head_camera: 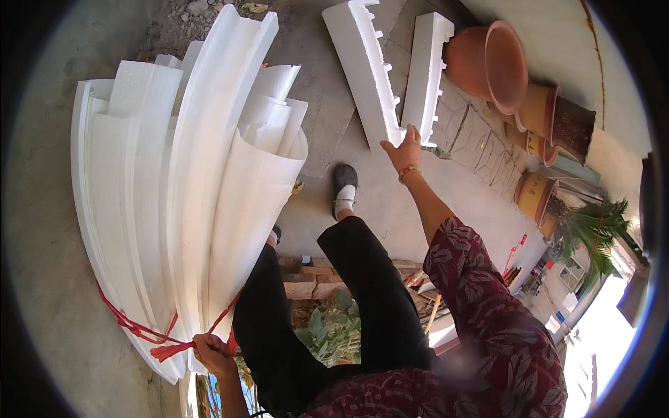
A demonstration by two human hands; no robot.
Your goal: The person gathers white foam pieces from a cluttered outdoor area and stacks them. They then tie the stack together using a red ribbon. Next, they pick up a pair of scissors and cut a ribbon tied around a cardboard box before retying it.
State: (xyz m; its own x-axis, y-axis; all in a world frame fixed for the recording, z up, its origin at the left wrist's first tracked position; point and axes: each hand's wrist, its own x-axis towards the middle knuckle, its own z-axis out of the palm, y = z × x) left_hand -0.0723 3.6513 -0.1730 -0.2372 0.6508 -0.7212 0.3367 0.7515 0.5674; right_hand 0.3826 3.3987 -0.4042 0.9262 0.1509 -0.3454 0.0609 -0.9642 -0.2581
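Observation:
My left hand (211,355) grips a red cloth strip (175,349) at the lower end of a bundle of white foam pieces (201,172). The strip runs around the bundle, which leans beside my left leg. Among its pieces are long channel-shaped ones and a curved sheet (261,183). My right hand (405,152) reaches forward, thumb and fingers spread about the near end of a long white foam piece (360,78) with a notched edge. Whether the fingers close on it is unclear. A second notched foam piece (420,73) lies just right of it.
Terracotta pots (507,68) and yellow glazed pots (535,196) line the wall at right, with a spiky-leaved plant (596,230) farther down. Bricks (313,285) and leafy plants (334,324) show between my legs. Rubble (177,21) lies at the far left.

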